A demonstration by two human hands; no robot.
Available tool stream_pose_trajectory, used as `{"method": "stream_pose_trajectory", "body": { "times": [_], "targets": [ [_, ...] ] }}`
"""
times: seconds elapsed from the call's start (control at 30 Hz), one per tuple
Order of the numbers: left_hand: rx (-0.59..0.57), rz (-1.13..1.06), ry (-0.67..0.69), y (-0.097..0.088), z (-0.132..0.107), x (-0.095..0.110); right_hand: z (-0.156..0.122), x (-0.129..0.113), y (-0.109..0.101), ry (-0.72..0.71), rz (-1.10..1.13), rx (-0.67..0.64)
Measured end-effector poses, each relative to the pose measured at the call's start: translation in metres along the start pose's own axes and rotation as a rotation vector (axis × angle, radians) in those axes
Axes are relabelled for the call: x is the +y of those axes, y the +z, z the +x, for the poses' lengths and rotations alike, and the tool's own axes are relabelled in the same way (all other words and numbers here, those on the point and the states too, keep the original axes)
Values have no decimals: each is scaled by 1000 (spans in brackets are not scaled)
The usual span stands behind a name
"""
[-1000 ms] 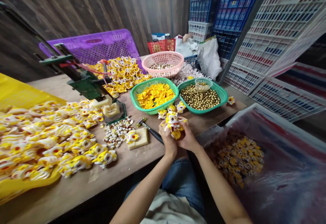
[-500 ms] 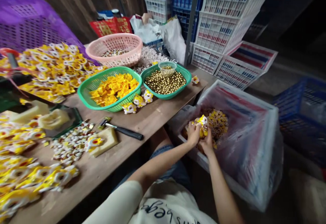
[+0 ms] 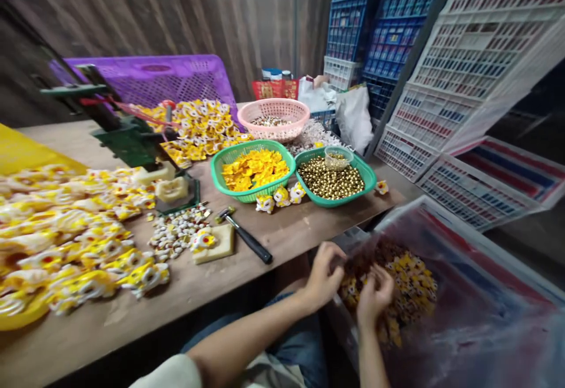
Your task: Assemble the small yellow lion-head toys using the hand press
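My left hand [image 3: 325,275] hovers at the near edge of a plastic-lined crate [image 3: 477,294], fingers bent and thumb apart, with nothing seen in it. Just right of it, my right hand [image 3: 375,294] is over the same crate, its fingers loosely curled and no piece visible in them. Below and beyond both hands lies a heap of small yellow-and-white figures [image 3: 412,285] inside the crate. On the table [image 3: 291,246] to the left, a black-handled hammer [image 3: 249,238] lies beside a pale block [image 3: 218,245] with one yellow-and-white piece [image 3: 203,239] on it.
Green baskets hold yellow pieces [image 3: 253,169] and gold beads [image 3: 331,181]. Three figures [image 3: 281,196] stand before them. A pink basket [image 3: 273,108], a green hand press [image 3: 132,146] and piles of yellow-white pieces [image 3: 75,235] are farther left. Stacked crates [image 3: 424,105] rise at right.
The yellow-and-white figures held between my hands have been let go, and my hands have moved apart. The view has turned left, showing more of the table and press.
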State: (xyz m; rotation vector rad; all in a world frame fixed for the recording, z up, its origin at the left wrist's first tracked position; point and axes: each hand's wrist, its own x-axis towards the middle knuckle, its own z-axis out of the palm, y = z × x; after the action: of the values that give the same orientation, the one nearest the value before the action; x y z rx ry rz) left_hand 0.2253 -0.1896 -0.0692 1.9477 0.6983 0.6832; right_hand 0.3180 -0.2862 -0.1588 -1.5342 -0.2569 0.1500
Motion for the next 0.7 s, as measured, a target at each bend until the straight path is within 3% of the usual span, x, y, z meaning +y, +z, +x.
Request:
{"method": "stream_pose_trajectory", "body": {
  "times": [0.1, 0.17, 0.23, 0.3, 0.4, 0.53, 0.7],
  "targets": [
    [308, 373, -6, -73, 30, -1, 11, -36, 86, -159, 33, -224],
    [428, 588, -102, -107, 51, -7, 19, -59, 142, -99, -43, -381],
    [422, 699, -176, -125, 67, -16, 27, -74, 186, -60, -70, -415],
    [376, 749, -233, -130, 77, -23, 34, -81, 215, -29, -83, -402],
    [329, 777, -314, -131, 85, -23, 39, -80, 233, 17, -100, -362],
    [248, 729, -381, -139, 87, -13, 34, -79, 233, 25, -39, -393],
    [215, 541, -203, -154, 78, -21, 17, -85, 219, 2, 98, -474]
  ]
}}
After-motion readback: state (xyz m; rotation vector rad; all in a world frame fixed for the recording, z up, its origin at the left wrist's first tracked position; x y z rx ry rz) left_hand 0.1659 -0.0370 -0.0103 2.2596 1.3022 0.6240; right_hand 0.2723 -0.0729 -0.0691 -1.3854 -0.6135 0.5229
